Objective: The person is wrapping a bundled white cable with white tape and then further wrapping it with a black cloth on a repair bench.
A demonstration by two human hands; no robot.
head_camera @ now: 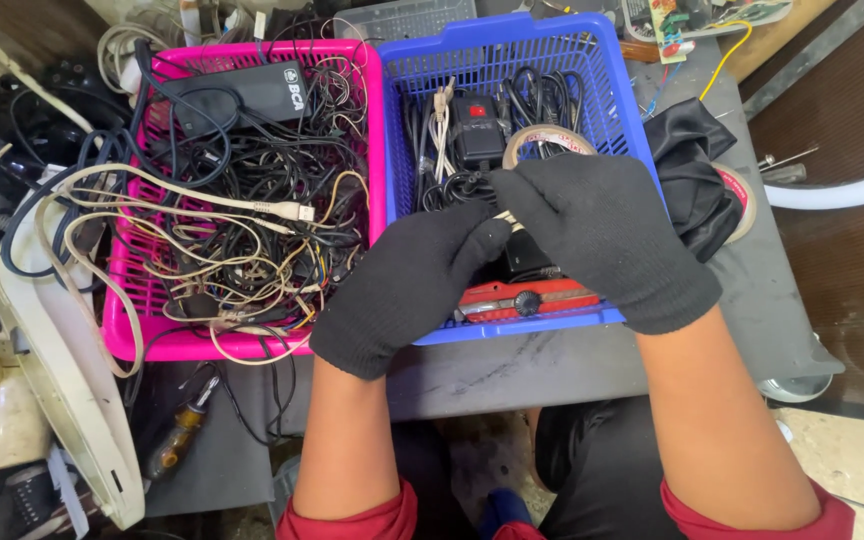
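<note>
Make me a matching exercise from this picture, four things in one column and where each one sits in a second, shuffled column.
Things:
1. tangle of cables
2. red utility knife
3. screwdriver
4. roll of clear tape

Places:
A. front of the blue basket, between the left hand and right hand
B. in the pink basket
C. on the table below the pink basket
D. in the blue basket, just above the right hand

Pairs: 1-B, 2-A, 3-C, 4-D
</note>
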